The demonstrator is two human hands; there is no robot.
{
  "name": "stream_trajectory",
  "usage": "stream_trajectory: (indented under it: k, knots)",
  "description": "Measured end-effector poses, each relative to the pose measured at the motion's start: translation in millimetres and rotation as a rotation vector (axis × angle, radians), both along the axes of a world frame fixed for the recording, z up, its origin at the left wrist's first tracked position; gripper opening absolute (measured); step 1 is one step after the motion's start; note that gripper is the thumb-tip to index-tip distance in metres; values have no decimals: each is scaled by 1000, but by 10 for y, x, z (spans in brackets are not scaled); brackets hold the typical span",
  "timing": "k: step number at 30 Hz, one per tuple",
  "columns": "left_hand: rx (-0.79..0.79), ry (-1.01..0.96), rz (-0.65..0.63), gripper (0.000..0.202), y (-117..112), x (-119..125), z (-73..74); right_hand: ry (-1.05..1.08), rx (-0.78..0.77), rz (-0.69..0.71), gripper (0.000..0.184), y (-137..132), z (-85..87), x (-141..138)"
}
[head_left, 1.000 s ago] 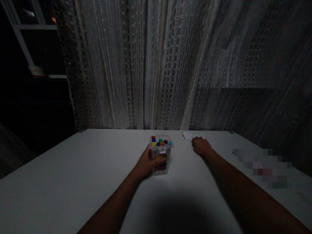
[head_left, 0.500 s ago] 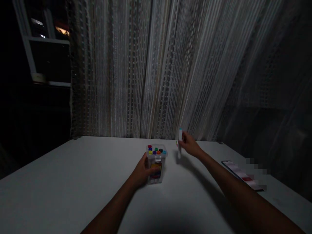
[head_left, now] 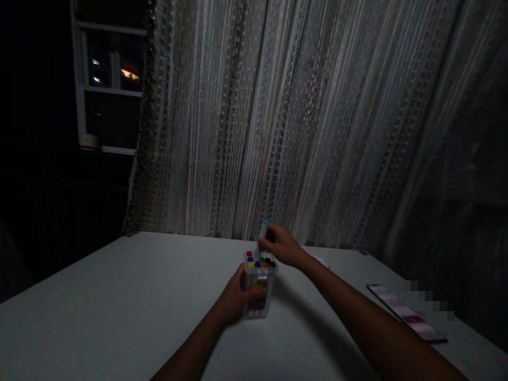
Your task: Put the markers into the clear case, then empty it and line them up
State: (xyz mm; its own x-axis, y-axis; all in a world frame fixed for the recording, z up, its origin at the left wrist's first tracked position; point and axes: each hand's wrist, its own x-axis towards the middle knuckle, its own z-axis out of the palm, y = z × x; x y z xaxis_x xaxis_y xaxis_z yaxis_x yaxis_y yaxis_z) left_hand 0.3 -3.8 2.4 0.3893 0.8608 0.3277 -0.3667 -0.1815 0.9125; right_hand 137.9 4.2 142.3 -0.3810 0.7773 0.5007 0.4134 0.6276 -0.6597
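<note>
A clear plastic box (head_left: 260,275) of markers stands on the white table, its coloured caps showing at the top and a colourful label on its front. My left hand (head_left: 236,299) grips the near left side of the box. Above the box, my right hand (head_left: 280,246) is shut on a white marker with a light blue cap (head_left: 263,232). The marker is tilted, its lower end at the box's top among the caps. I cannot tell whether that end is inside the box.
Small white markers (head_left: 320,261) lie partly hidden behind my right wrist. A smartphone (head_left: 407,312) with a partly blurred screen lies at the table's right side. Behind the table's far edge hangs a beaded string curtain (head_left: 278,132), with a dark window (head_left: 109,74) at upper left.
My right hand has carried the blue-capped marker left from beside the box to above its top. My left hand stays on the box. The view has tilted and shifted.
</note>
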Motion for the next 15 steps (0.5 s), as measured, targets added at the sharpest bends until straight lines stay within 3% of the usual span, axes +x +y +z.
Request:
stream_trajectory:
  k: [7,15]
  knots:
    - [-6,-22,5,65,6,11,-14,-295,-49,-52,19,-46,-106,-52]
    - [11,13,47,62,8,4,-27,-506,34,-164,13,-135,-146,-110]
